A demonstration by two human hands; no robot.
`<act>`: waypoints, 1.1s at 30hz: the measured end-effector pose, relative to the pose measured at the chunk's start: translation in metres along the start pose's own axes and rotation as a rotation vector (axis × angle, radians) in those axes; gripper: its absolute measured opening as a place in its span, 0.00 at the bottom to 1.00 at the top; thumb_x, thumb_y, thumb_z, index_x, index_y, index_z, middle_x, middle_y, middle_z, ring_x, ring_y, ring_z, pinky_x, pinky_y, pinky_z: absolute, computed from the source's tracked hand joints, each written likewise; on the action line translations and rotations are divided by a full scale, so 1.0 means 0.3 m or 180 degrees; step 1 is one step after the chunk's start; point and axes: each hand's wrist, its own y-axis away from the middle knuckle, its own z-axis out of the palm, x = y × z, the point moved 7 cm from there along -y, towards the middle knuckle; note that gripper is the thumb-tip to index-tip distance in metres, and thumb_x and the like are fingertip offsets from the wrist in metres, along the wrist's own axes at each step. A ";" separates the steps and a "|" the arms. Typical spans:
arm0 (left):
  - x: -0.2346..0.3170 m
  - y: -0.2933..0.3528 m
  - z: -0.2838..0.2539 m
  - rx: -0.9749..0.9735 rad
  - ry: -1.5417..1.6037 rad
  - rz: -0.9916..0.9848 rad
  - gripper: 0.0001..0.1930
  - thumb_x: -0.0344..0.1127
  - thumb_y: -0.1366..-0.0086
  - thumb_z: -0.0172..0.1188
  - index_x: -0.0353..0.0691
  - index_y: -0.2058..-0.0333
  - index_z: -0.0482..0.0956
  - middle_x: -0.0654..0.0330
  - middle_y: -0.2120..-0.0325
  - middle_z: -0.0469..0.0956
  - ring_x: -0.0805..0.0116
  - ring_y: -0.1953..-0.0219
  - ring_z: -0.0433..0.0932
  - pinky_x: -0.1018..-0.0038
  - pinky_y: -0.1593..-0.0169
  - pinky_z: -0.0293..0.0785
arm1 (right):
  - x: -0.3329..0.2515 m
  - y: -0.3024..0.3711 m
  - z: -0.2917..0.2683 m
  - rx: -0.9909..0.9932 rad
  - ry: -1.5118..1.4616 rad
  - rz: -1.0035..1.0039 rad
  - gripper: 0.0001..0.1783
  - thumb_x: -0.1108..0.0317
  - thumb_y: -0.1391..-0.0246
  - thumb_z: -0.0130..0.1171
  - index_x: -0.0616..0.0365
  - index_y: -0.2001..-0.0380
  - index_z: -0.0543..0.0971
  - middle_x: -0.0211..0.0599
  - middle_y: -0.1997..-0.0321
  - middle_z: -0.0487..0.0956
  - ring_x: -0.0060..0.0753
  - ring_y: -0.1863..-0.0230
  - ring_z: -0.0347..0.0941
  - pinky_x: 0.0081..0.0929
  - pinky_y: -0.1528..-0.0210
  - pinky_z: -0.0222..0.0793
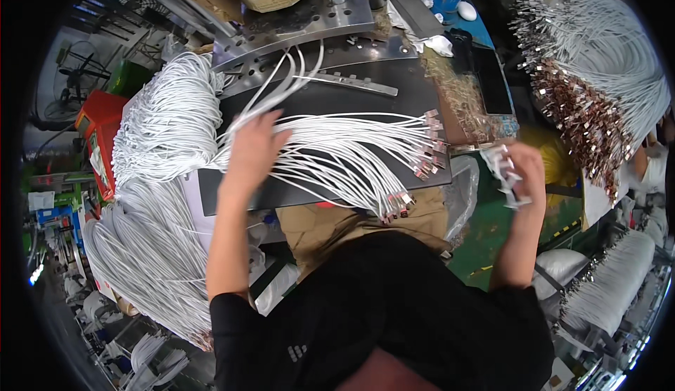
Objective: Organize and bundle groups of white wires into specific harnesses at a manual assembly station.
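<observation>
My left hand (254, 145) is over the left part of a fanned bundle of white cables (330, 134) on a dark work mat. Its fingers are closed on some of the cables, partly hidden, and several strands arch up beyond it, blurred. Small copper-and-silver connectors (397, 206) tip the bundle's right ends. Off the mat's right edge, my right hand (529, 173) is raised, its fingers closed on a cluster of small white and silver connector pieces (503, 173), smeared by motion. Whether cables hang from that cluster I cannot tell.
Thick coils of white cable (169, 124) are heaped at the left. A perforated metal fixture (295, 32) and a metal bar (358, 84) stand behind the mat. At far right lies a big cable bundle (605, 46) with copper ends. A dark phone (492, 81) rests nearer.
</observation>
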 end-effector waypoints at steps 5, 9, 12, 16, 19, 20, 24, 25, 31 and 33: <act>-0.164 0.042 -0.017 -0.0786 0.0231 0.0413 0.14 0.41 0.34 0.60 0.33 0.65 0.80 0.51 0.71 0.79 0.51 0.65 0.77 0.60 0.60 0.72 | 0.600 0.399 -0.295 0.1044 0.2368 0.2003 0.16 0.62 0.43 0.61 0.68 0.60 0.82 0.44 0.60 0.82 0.35 0.59 0.80 0.34 0.56 0.76; -0.237 0.037 -0.065 -0.0650 0.1393 -0.1183 0.18 0.45 0.32 0.59 0.33 0.71 0.78 0.50 0.76 0.78 0.50 0.70 0.76 0.60 0.64 0.69 | 0.544 0.384 -0.131 0.1860 0.3694 0.0836 0.11 0.68 0.43 0.59 0.63 0.60 0.82 0.41 0.62 0.81 0.36 0.61 0.78 0.30 0.58 0.73; -0.063 0.014 -0.050 -0.0635 0.1510 -0.1128 0.20 0.49 0.31 0.57 0.34 0.69 0.78 0.53 0.79 0.75 0.58 0.73 0.75 0.63 0.66 0.68 | 0.249 0.191 0.111 0.2184 0.2573 -0.0728 0.14 0.71 0.46 0.60 0.64 0.57 0.81 0.43 0.59 0.80 0.40 0.58 0.76 0.30 0.51 0.71; 0.211 -0.016 0.065 -0.1566 0.0603 -0.0038 0.20 0.47 0.31 0.58 0.30 0.67 0.78 0.57 0.75 0.76 0.68 0.67 0.76 0.66 0.61 0.70 | -0.034 -0.159 0.697 0.0150 0.3572 -0.1707 0.33 0.57 0.53 0.69 0.55 0.44 0.75 0.46 0.45 0.75 0.47 0.43 0.71 0.40 0.41 0.67; 0.215 -0.034 0.000 -0.0900 0.1270 0.0204 0.17 0.43 0.31 0.57 0.31 0.65 0.79 0.53 0.73 0.77 0.60 0.68 0.75 0.66 0.61 0.71 | -0.176 -0.308 0.875 -0.0517 0.3611 -0.1291 0.32 0.55 0.52 0.68 0.54 0.44 0.75 0.44 0.47 0.77 0.47 0.45 0.73 0.41 0.42 0.67; 0.165 -0.034 -0.036 -0.0573 0.1994 -0.0056 0.16 0.42 0.31 0.57 0.32 0.64 0.80 0.51 0.71 0.78 0.54 0.68 0.75 0.66 0.60 0.72 | -0.178 -0.350 0.884 -0.0805 0.3687 -0.0737 0.31 0.55 0.51 0.67 0.54 0.45 0.75 0.43 0.48 0.78 0.46 0.46 0.74 0.41 0.43 0.68; 0.019 0.015 -0.071 -0.0261 0.1847 -0.0267 0.11 0.36 0.31 0.56 0.33 0.61 0.80 0.49 0.68 0.79 0.46 0.66 0.76 0.66 0.58 0.73 | -0.227 -0.410 0.863 -0.0852 0.4707 -0.1219 0.23 0.58 0.48 0.64 0.55 0.51 0.78 0.39 0.53 0.81 0.45 0.49 0.76 0.40 0.49 0.71; -0.014 0.030 -0.057 -0.0289 0.1329 -0.0472 0.10 0.34 0.31 0.56 0.32 0.60 0.80 0.49 0.68 0.78 0.46 0.66 0.77 0.66 0.58 0.74 | -0.248 -0.404 0.863 -0.0444 0.5090 -0.1988 0.20 0.59 0.47 0.63 0.56 0.53 0.79 0.38 0.55 0.82 0.44 0.50 0.77 0.40 0.51 0.73; -0.032 0.051 -0.055 0.0136 0.1120 -0.0078 0.12 0.35 0.28 0.53 0.31 0.63 0.79 0.54 0.72 0.77 0.68 0.68 0.78 0.68 0.62 0.73 | -0.020 -0.429 0.854 -0.1081 0.4318 -0.1427 0.13 0.65 0.45 0.59 0.56 0.58 0.81 0.36 0.62 0.81 0.44 0.53 0.77 0.38 0.55 0.74; -0.090 0.058 -0.090 0.0964 0.1976 -0.0664 0.11 0.35 0.29 0.54 0.32 0.62 0.79 0.56 0.73 0.77 0.70 0.69 0.77 0.70 0.63 0.73 | 0.008 -0.445 0.760 -0.0692 0.4125 -0.0485 0.13 0.66 0.45 0.58 0.57 0.57 0.81 0.38 0.63 0.80 0.45 0.55 0.77 0.39 0.54 0.74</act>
